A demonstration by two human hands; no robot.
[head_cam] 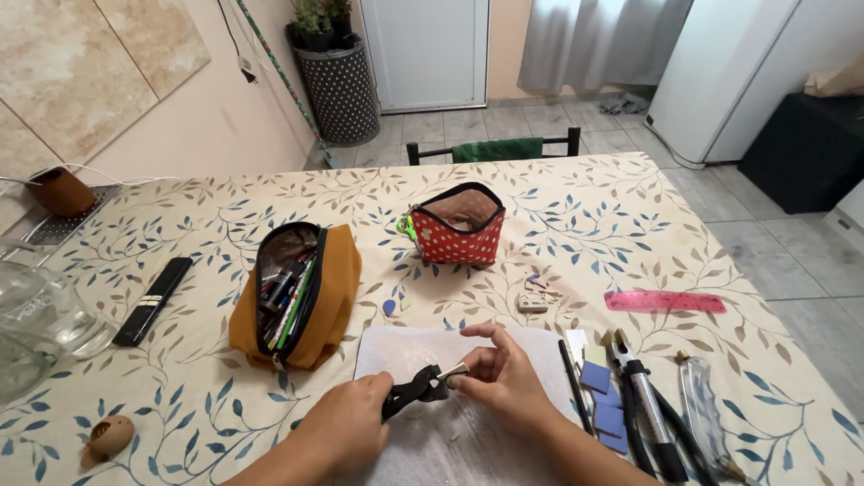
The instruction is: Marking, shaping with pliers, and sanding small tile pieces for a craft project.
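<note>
The leaf-patterned surface (630, 225) runs off the frame's edges. On it, an open mustard pencil case (310, 301) half-hides its pens. Over a pale mat (405, 346), the left hand (346, 432) is clamped on black pliers (416, 389); the right hand (506, 378) pinches a small, indistinct piece (454, 371) at their tip.

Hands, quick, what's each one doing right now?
Left hand: closed around the black pliers.
Right hand: pinching a small metal piece at the pliers' tip.
</note>
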